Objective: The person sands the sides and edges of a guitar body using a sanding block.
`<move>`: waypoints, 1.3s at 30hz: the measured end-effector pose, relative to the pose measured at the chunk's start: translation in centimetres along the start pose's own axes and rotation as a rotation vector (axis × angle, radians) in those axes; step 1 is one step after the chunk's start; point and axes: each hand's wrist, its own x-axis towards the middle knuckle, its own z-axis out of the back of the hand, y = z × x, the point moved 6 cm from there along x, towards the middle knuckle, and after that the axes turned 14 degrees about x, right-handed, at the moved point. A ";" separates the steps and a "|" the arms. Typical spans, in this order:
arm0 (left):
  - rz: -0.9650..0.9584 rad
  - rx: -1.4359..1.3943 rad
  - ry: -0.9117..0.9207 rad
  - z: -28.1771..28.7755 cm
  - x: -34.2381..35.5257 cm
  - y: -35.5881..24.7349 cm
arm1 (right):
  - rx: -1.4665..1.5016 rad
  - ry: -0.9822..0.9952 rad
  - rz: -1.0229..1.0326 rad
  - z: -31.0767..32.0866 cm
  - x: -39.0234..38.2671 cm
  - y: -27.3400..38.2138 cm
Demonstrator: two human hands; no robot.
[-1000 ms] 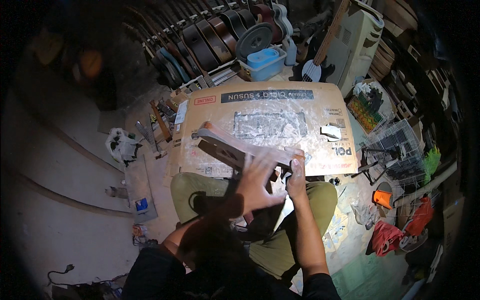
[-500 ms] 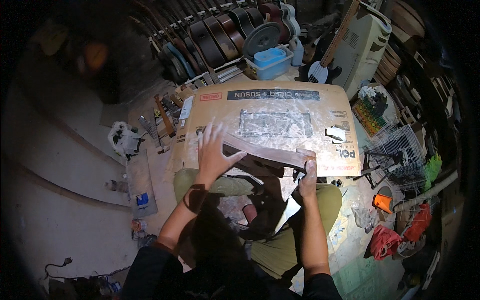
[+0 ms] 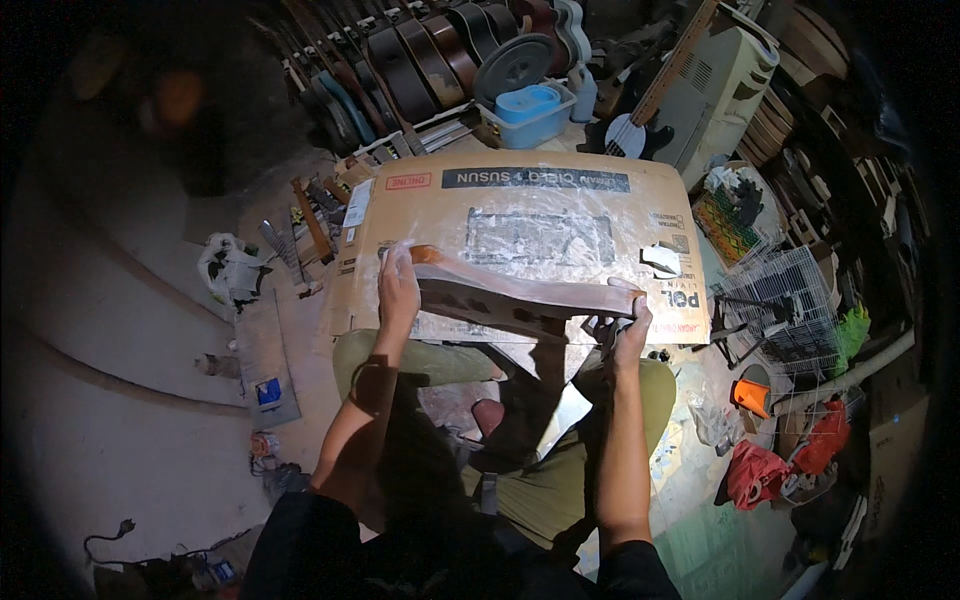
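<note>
My left hand [image 3: 400, 290] is closed round the left end of a guitar body [image 3: 520, 287] held on edge over my lap. The body's curved side faces up, pale with dust, and shows orange-brown wood near my left fingers. At the other end my right hand [image 3: 629, 335] grips it, thumb along the edge. Something crumpled, grey and white, shows by the right fingers; I cannot tell what it is. Beyond the body lies a flat cardboard sheet [image 3: 540, 205] smeared with white dust. A folded white piece of sandpaper or paper [image 3: 661, 261] rests on its right part.
Several guitars [image 3: 400, 75] stand in a row at the back, beside a blue tub [image 3: 530, 125]. A dark bass guitar [image 3: 627, 135] leans on a pale cabinet. Right of me are a wire cage [image 3: 795, 300], an orange object [image 3: 750, 397] and red bags [image 3: 757, 472].
My left hand has gone from spread fingers on the guitar body to a closed grip on its end. The body has turned slightly, and its orange-brown left end now shows.
</note>
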 end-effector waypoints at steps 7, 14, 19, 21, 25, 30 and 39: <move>-0.415 0.470 0.196 -3.9 -9.5 -14.7 | -0.039 0.148 0.004 0.1 -0.5 -0.4; -0.809 -0.038 0.426 -4.7 -13.0 -24.6 | -0.126 0.087 0.138 0.1 -1.4 -1.6; -0.731 0.558 0.389 -4.6 -9.8 -17.3 | 0.097 0.005 -0.070 1.4 -0.2 -1.4; -0.701 0.638 0.275 -3.1 -7.8 -15.6 | -0.151 0.023 0.127 1.6 0.5 0.8; -0.589 0.629 0.227 1.1 -2.5 -13.9 | -0.486 -0.060 0.271 1.8 1.0 2.3; -0.590 0.423 0.330 1.0 -0.8 -13.3 | -0.438 -0.378 0.126 7.0 3.5 1.2; -0.561 0.392 0.337 -1.3 -1.8 -16.1 | -0.139 -0.545 0.087 11.0 0.5 3.8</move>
